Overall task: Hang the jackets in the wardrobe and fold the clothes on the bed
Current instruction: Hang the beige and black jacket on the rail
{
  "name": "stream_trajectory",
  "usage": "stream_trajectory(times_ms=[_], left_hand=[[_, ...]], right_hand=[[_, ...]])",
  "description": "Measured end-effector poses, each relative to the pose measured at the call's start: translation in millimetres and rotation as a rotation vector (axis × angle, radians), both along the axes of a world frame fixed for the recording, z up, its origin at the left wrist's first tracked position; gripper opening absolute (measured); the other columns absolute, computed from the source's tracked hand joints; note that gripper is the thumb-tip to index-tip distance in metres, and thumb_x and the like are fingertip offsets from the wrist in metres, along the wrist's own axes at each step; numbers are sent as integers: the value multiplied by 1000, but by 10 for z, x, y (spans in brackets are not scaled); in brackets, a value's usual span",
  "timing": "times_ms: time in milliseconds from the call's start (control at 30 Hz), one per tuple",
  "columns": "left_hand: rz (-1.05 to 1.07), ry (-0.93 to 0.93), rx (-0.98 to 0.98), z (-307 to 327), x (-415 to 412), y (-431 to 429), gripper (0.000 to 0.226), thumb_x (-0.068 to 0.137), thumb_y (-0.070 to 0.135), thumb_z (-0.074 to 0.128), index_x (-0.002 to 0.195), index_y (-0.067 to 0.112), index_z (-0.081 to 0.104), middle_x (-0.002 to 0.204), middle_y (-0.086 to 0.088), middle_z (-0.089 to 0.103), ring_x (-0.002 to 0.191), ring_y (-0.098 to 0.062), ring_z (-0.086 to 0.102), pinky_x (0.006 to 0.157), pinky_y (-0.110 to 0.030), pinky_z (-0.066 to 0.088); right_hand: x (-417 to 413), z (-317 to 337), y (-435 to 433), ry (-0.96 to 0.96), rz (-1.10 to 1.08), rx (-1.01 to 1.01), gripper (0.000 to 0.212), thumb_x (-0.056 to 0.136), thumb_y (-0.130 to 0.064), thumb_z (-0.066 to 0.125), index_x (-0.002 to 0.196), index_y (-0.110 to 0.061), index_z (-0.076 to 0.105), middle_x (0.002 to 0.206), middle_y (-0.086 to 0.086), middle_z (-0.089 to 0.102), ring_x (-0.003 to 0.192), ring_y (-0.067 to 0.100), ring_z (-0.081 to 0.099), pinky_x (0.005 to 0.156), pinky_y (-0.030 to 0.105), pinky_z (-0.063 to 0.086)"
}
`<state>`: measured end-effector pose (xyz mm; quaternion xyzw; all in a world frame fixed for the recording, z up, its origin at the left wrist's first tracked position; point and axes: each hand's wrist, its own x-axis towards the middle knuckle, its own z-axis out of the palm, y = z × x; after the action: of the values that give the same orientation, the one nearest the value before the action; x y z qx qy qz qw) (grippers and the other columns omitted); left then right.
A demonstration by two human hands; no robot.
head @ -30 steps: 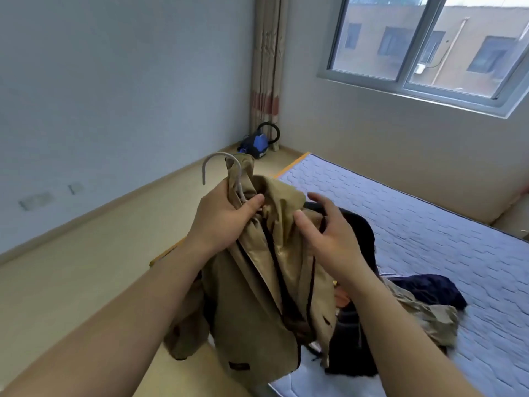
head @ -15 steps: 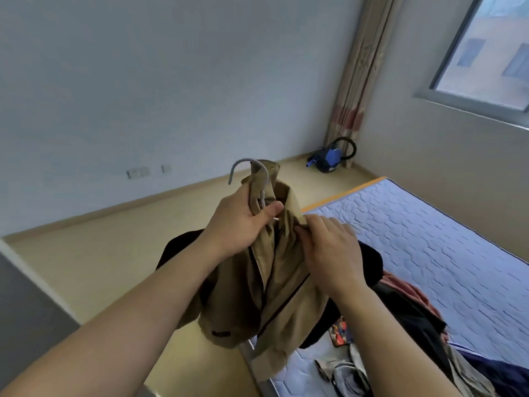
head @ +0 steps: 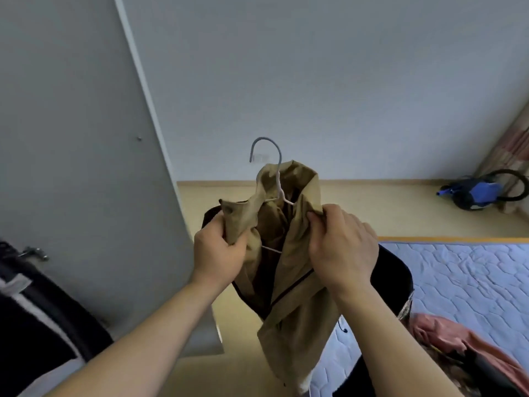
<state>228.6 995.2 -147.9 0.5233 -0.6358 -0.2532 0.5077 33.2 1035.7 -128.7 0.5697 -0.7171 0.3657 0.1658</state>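
A tan jacket (head: 297, 282) with dark lining hangs on a pale wire hanger (head: 276, 170) held up in front of me. My left hand (head: 221, 255) grips the jacket's left collar and shoulder. My right hand (head: 342, 247) pinches the right collar edge. The hanger's hook sticks up above the collar. An open wardrobe door (head: 86, 167) stands at the left, with a dark garment (head: 37, 319) hanging inside at the far left. More clothes, pink (head: 463, 342) among them, lie on the bed (head: 469, 279) at the lower right.
A blue vacuum cleaner (head: 483, 193) sits on the floor by the curtain (head: 512, 150) at the right. Bare wooden floor (head: 386, 213) runs between the bed and the grey wall. A wall socket shows behind the hanger hook.
My view has swung left from the window and bed toward the wardrobe door. My left hand has shifted from the hanger neck to the left collar; my right hand now pinches the right collar.
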Motion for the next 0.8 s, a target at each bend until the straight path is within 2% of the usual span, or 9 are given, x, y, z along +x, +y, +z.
stream_trajectory(times_ms=[100,167,200,267,367,433,533,667,800], left_hand=[[-106,477,392,13,395,205,23,78,20,82,101,18,75,100,-7,78,95,-22,75,89,-38,58],[-66,767,484,80,682,292,27,80,19,77,105,8,74,105,-12,77,95,-23,75,82,-33,61],[-28,801,496,114,824,335,24,85,20,72,105,8,73,104,-11,78,94,-22,75,78,-30,61],[36,787,514,147,1089,435,22,89,20,67,108,9,73,106,-9,78,100,-24,74,83,-31,59],[85,767,558,155,1402,603,47,75,18,78,119,2,71,116,-16,74,112,-32,69,102,-41,52],[82,765,587,175,1565,704,53,70,18,73,120,0,70,119,-20,72,113,-34,68,104,-44,51],[100,775,625,181,1814,799,45,68,12,70,112,1,74,116,-22,72,105,-35,70,99,-43,54],[133,774,677,163,2223,861,19,88,1,58,98,2,75,95,-16,75,78,-26,74,64,-29,60],[162,775,679,169,2719,908,30,93,-1,51,87,6,80,93,-14,75,78,-25,73,70,-30,58]], right_hand=[[321,10,84,61,143,-10,23,100,-37,59,85,-20,63,68,-8,60,61,13,31,63,28,25],[540,33,139,109,226,-29,22,97,-33,64,81,-18,62,63,-6,57,61,14,27,62,28,22],[640,47,160,127,258,-29,22,96,-31,66,80,-17,62,62,-5,56,59,16,26,62,28,21],[818,95,191,145,317,-8,24,95,-30,67,77,-16,61,59,-4,54,54,21,32,60,29,22],[1064,230,231,169,412,19,30,95,-31,65,71,-16,55,55,-3,47,49,28,41,56,29,21],[1239,342,264,200,481,17,32,94,-30,66,68,-15,53,53,-2,49,47,30,46,54,29,21],[1519,461,279,234,563,30,32,93,-30,66,67,-15,54,53,0,52,46,31,50,53,28,20],[1918,512,222,263,647,58,30,91,-33,68,69,-16,57,53,0,53,45,30,51,49,24,13],[2392,560,134,254,702,101,28,92,-37,66,71,-20,59,51,-6,44,42,25,38,53,15,6]])
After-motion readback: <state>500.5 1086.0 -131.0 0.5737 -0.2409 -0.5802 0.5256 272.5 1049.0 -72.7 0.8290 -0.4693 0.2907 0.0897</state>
